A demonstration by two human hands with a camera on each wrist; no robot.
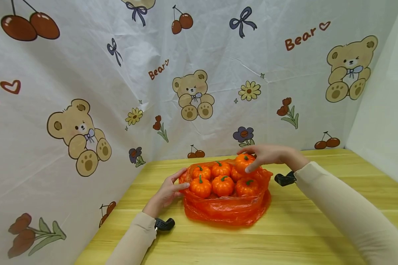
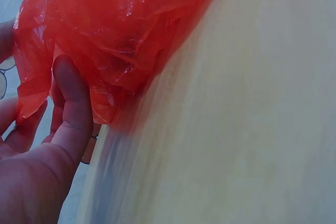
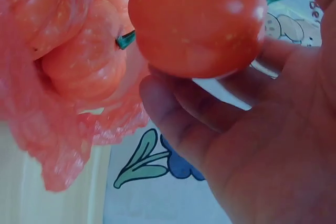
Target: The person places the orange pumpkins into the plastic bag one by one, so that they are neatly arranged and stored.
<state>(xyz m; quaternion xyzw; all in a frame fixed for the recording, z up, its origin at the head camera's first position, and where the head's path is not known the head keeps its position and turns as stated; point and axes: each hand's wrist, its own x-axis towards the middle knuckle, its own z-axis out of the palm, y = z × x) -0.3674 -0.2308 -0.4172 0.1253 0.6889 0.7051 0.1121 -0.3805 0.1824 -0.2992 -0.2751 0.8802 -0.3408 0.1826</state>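
Observation:
A red plastic bag [image 1: 223,213] stands on the table with its mouth turned up, holding several small orange pumpkins [image 1: 223,185] with green stems. At the bag's left edge my left hand [image 1: 167,190] grips the rim; in the left wrist view the fingers [image 2: 73,98] bend around the thin film [image 2: 37,85]. Over the right back of the bag, my right hand [image 1: 268,154] holds one pumpkin [image 1: 243,162] between thumb and fingers. The right wrist view shows this pumpkin [image 3: 199,24] above the fingers, apart from the pumpkin [image 3: 86,56] inside the bag.
A light wooden table [image 1: 199,243] lies beneath the bag. Behind and to the left hangs a white cloth [image 1: 219,125] printed with bears, cherries and flowers. Black wrist devices sit by the left cuff [image 1: 164,224] and the right cuff [image 1: 285,179].

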